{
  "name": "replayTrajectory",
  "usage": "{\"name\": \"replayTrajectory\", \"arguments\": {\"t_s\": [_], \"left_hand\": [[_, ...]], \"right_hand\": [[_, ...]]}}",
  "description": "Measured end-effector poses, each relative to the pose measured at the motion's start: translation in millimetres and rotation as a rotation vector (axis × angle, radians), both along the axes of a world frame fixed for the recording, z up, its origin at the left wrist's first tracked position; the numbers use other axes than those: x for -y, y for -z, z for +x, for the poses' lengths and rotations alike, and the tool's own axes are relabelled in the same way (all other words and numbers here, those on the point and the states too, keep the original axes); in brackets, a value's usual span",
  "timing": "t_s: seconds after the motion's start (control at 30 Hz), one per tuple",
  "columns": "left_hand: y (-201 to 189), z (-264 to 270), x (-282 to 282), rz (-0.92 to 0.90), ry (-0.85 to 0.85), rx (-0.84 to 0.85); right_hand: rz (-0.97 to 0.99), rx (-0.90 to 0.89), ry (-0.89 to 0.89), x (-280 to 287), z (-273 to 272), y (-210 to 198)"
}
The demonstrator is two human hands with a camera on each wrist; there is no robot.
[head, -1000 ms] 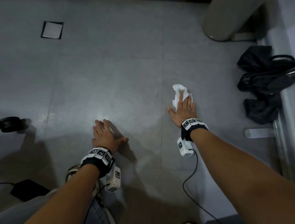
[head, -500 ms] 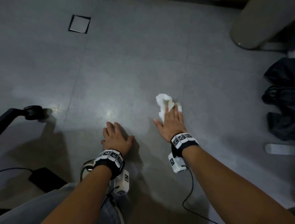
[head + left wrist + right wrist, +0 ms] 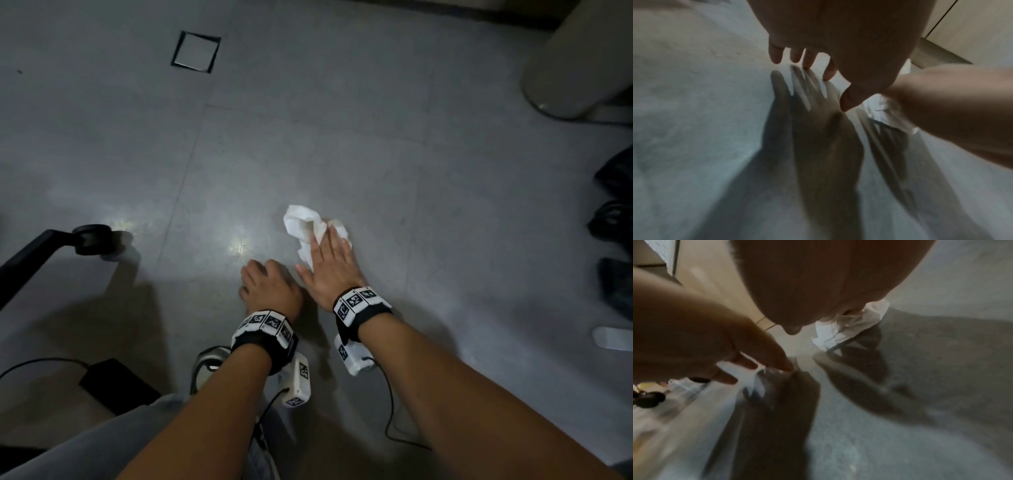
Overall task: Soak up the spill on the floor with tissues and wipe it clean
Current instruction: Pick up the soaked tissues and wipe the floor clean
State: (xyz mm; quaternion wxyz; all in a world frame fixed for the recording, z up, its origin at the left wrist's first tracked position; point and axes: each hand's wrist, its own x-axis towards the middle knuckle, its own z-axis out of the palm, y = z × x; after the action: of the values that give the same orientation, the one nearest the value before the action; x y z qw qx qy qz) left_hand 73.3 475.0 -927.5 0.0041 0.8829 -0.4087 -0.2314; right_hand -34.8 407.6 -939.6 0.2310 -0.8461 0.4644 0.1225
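A crumpled white tissue [image 3: 303, 221] with a brownish wet stain lies on the grey tiled floor [image 3: 342, 137]. My right hand [image 3: 323, 255] lies flat on its near part, fingers straight, pressing it down. In the right wrist view the tissue [image 3: 846, 327] sticks out from under the palm. My left hand [image 3: 263, 284] is propped on the floor just left of the right hand; its fingertips [image 3: 807, 65] touch the tiles and hold nothing. A faint wet sheen [image 3: 239, 246] shows left of the tissue.
A square floor drain cover [image 3: 196, 51] sits at the back left. A black chair leg with a castor [image 3: 90, 240] is at the left, a black adapter [image 3: 116, 380] with a cable below it. Black bags [image 3: 616, 205] and a beige rounded base [image 3: 582, 68] are at the right.
My right hand has slid the tissue left across the floor, so it now lies close beside my left hand. The left hand has stayed propped on the floor.
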Motion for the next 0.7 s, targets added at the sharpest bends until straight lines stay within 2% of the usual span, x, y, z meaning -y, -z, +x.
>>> {"name": "replayTrajectory", "arguments": {"t_s": [0.13,0.2,0.3,0.4,0.57,0.7], "left_hand": [[-1,7,19,0.046,-0.074,-0.064],[0,11,24,0.010,-0.115,-0.055],[-1,12,34,0.007,-0.086,-0.040],[-11,-2,56,0.045,0.031,-0.035],[-26,-67,102,0.013,0.295,-0.138],[-32,-122,123,0.174,0.496,-0.228]], "right_hand": [[-0.009,-0.086,-0.053,2,6,6],[-0.050,-0.064,-0.048,5,2,3],[-0.071,0.014,-0.005,22,-10,-11],[-0.088,0.039,0.050,54,-26,-34],[-0.163,0.201,0.315,124,-58,-78],[-0.388,0.242,0.485,192,-96,-117]]}}
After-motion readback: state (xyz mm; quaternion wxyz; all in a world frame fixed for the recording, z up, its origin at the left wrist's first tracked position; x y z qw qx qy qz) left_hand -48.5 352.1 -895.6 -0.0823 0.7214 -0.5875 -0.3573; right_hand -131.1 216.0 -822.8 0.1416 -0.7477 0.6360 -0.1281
